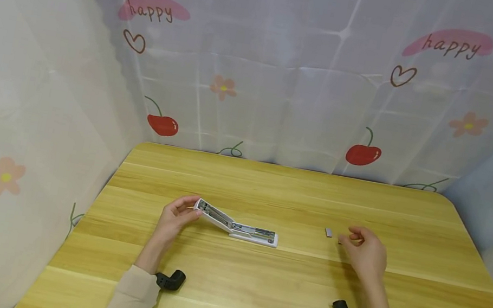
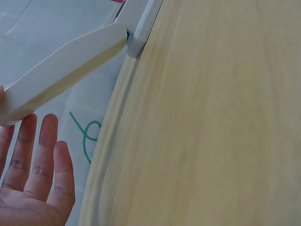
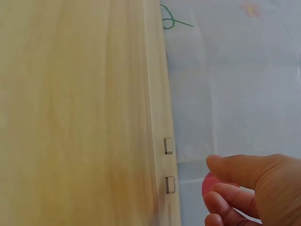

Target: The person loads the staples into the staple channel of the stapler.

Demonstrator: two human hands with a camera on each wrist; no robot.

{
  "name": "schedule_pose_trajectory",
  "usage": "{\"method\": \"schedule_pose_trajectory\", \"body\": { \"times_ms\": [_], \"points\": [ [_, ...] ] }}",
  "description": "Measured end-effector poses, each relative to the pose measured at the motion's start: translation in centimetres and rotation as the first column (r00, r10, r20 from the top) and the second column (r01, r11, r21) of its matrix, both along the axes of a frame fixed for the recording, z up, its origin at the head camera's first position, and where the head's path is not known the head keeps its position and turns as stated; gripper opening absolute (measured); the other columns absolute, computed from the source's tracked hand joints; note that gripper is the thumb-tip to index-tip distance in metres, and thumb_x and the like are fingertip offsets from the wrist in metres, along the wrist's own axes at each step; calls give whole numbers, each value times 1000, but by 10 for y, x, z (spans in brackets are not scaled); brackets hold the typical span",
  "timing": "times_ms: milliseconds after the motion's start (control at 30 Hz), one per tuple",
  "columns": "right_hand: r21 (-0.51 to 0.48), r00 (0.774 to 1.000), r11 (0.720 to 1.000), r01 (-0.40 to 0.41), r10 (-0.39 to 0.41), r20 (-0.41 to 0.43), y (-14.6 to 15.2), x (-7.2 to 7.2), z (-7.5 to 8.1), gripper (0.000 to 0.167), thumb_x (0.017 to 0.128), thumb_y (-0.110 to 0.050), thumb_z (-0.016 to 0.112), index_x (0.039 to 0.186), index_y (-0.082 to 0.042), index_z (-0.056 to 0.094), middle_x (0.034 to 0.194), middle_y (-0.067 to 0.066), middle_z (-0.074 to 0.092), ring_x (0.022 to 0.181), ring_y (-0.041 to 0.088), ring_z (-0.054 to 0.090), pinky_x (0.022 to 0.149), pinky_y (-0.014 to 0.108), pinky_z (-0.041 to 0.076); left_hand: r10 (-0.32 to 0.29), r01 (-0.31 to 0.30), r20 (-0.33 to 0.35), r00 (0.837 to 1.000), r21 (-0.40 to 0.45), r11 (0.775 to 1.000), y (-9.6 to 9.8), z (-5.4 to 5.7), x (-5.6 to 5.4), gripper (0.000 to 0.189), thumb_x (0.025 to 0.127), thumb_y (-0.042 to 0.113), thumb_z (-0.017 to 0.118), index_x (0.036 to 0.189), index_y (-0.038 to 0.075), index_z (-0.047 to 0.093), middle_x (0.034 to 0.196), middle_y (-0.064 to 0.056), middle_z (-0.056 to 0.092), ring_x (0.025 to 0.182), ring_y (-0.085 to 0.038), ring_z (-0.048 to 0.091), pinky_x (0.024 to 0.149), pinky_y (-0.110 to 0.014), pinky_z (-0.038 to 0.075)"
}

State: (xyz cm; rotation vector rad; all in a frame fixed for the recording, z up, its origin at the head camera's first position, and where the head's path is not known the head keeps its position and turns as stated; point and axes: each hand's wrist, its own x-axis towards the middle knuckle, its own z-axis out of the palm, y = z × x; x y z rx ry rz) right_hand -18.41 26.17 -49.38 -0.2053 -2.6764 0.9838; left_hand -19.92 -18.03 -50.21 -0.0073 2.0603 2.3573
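A white stapler lies unfolded on the table, its base flat and its top arm swung out to the left. My left hand pinches the far end of that raised arm between thumb and fingers. In the left wrist view the white top arm slants up from the fingertips to the hinge. My right hand hovers at the right with fingers loosely bent and nothing between them. Close by its fingertips are two short strips of staples, one a little to the left, the other partly hidden by the fingers.
The wooden table has rounded back corners. A curtain printed with cherries, hearts and flowers hangs behind it and along the sides. Black wrist cameras jut inward from both forearms.
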Motion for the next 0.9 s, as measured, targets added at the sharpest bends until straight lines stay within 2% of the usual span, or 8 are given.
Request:
{"method": "schedule_pose_trajectory", "body": {
  "times_ms": [300,433,900],
  "points": [
    [17,995,1000,19,-21,93,5,0,-11,36,89,-29,71,110,0,67,97,16,71,85,31,66,63,33,47,4,-4,-7,1000,-4,1000,1,0,0,42,89,-10,61,130,-13,52,105,2,63,88,-6,65,81,-25,57],
    [10,991,999,34,-35,132,6,0,-14,36,87,-31,72,107,-2,67,96,15,70,84,30,65,61,30,44,1,-1,-8,1000,-10,1000,1,0,0,42,89,-10,61,130,-13,52,105,3,63,88,-5,65,81,-26,57],
    [36,988,999,20,-26,152,5,-3,-21,33,86,-29,72,105,-2,69,95,16,68,79,28,62,57,29,42,3,-3,-14,1000,-2,1000,2,-1,0,42,89,-7,63,130,-12,52,103,6,64,92,-8,65,81,-25,57]
  ]
}}
